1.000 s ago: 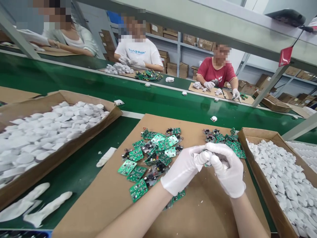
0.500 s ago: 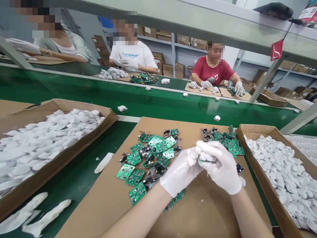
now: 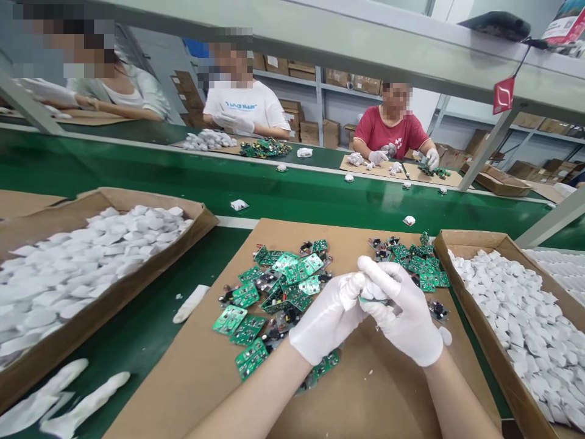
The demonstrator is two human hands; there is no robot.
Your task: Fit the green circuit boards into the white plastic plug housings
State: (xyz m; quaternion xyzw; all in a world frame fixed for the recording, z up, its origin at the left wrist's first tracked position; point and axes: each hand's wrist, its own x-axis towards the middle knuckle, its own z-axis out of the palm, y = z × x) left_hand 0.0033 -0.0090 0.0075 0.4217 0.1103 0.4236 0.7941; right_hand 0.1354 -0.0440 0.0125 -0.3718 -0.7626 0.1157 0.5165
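Observation:
Both my hands wear white gloves and meet over the cardboard sheet. Between them is a small green circuit board (image 3: pixel 373 299) with a white, soft-looking lump pressed on top. My left hand (image 3: pixel 333 311) is closed on its left side, thumb and fingers pinching. My right hand (image 3: pixel 402 305) curls around the other side, with a finger lying over the white lump. The fingers hide most of the board. A loose pile of green circuit boards (image 3: pixel 249 292) with components lies to the left of my hands. A second cluster of circuit boards (image 3: pixel 423 262) lies behind the right hand.
Cardboard trays of white pieces stand left (image 3: pixel 201 216) and right (image 3: pixel 484 341). White finger-shaped scraps (image 3: pixel 86 405) lie at lower left. Beyond the cardboard sheet (image 3: pixel 183 378), a green conveyor belt (image 3: pixel 320 198) carries several white-topped boards. Several co-workers sit across it, beneath an overhead beam (image 3: pixel 365 36).
My hands have shifted slightly left, still around the board. Pieces on the belt have moved right. The hand of the co-worker in red has moved left over some boards.

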